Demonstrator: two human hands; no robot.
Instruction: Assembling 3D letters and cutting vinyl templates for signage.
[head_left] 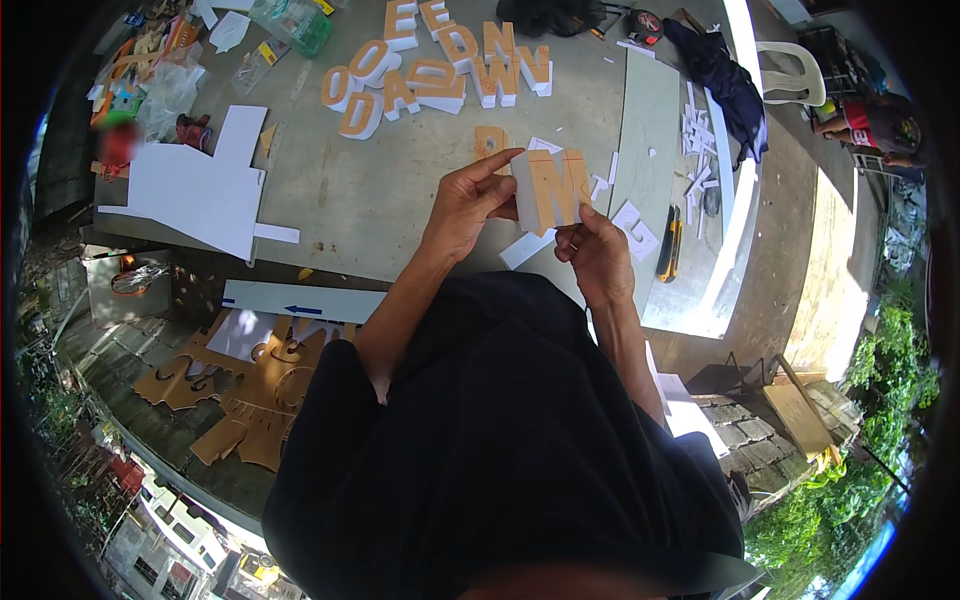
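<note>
Both my hands hold up a thick letter block (555, 190) with a tan face and white sides over the grey table. My left hand (470, 205) pinches its left side between thumb and fingers. My right hand (597, 260) grips its lower right corner, fingers curled. Just behind it lies a small tan letter piece (490, 140), with white offcuts (525, 250) around and under my hands. A group of similar letter blocks (435, 85) is spread toward the far side. A yellow-and-black utility knife (670, 245) lies right of my right hand.
Large white cut sheet (190, 195) at left beside clutter and bags (170, 90). White strips (700, 140) and dark cloth (720, 90) lie at right. Brown cut panels (240, 390) are below left. A person (880, 130) is near a white plastic chair (790, 75) at far right.
</note>
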